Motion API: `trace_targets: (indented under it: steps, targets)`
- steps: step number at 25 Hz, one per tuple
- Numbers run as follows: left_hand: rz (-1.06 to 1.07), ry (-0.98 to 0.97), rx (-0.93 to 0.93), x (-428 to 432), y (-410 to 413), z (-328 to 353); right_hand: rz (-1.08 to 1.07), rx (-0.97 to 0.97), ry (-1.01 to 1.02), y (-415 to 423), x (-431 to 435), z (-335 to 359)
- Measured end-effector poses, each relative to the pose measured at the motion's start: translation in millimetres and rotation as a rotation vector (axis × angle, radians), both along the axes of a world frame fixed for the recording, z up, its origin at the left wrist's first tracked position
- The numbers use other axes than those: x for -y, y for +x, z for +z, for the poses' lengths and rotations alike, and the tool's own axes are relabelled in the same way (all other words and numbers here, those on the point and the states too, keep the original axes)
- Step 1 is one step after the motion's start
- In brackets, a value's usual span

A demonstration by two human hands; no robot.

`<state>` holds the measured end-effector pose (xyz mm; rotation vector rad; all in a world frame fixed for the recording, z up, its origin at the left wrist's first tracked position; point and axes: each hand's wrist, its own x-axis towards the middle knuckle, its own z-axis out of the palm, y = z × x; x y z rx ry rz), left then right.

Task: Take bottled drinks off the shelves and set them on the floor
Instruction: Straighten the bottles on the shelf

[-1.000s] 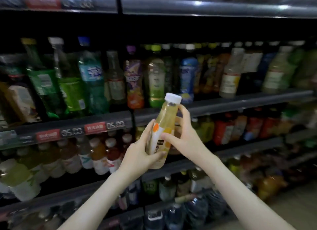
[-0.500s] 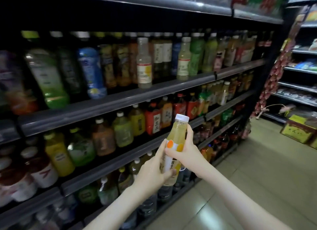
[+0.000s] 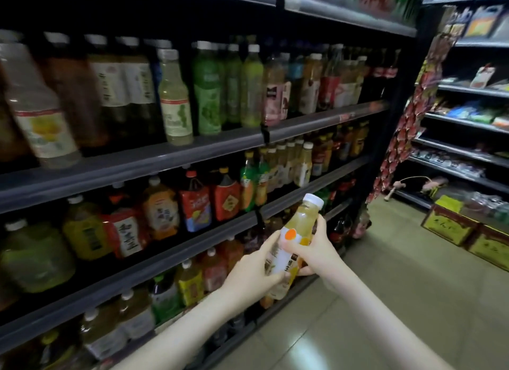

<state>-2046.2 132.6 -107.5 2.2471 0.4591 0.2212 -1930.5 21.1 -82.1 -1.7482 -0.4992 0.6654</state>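
Left hand (image 3: 252, 277) and right hand (image 3: 319, 249) both clasp one bottle (image 3: 301, 221), upright in the air before the shelves (image 3: 192, 152). It is off the shelf but not yet on the floor (image 3: 399, 300), and rows of drinks (image 3: 176, 99) fill the shelves beyond.

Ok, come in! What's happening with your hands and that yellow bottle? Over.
Left hand and right hand both grip the yellow bottle. Bottle off the shelves, tilted, in mid-air, not yet down. Nothing between it and the floor.
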Motion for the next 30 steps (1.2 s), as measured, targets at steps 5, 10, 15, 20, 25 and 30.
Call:
trace_targets:
  steps: [5, 10, 15, 20, 25, 30]
  targets:
    - [-0.029, 0.034, -0.012, -16, 136, -17, -0.004, -0.008, -0.011, 133, -12, -19]
    - [-0.059, -0.339, 0.021, -49, 265, -36, 0.222, 0.011, -0.126, 276, -25, -12]
    - [-0.066, -0.449, -0.037, -62, 349, -37, 0.28, -0.109, -0.093, 382, -40, -21]
    - [0.118, -0.242, -0.061, -72, 405, -41, 0.429, -0.102, -0.038, 460, -78, -30]
    - [0.46, 0.191, -0.136, -72, 464, -33, 0.557, 0.146, 0.007, 495, -115, -32]
    - [0.741, -0.071, 0.097, -82, 480, -60, 0.737, 0.335, -0.018, 534, -136, -51]
